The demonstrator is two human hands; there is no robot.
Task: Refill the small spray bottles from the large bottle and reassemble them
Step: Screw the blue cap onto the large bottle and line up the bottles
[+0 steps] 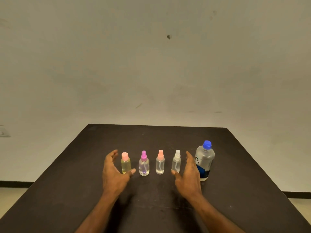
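We look down on a dark bench [235, 165] set against a pale wall [151, 64], where four small bottles stand upright in a row. From our left: a yellow-tinted bottle [125, 165] with a pink flat cap, a clear spray bottle with a magenta head [144, 165], one with a salmon head [160, 163], and one with a white head [176, 163]. All four have their tops on. At the right end of the row stands the large bottle [204, 161], blue-capped, with a blue and white label.

Our left hand [112, 172] hovers beside the yellow-tinted bottle, its grip spread wide and holding nothing. Our right hand [189, 174] is held between the white-headed bottle and the large bottle, fingers straight, likewise empty; we cannot tell whether it touches either.
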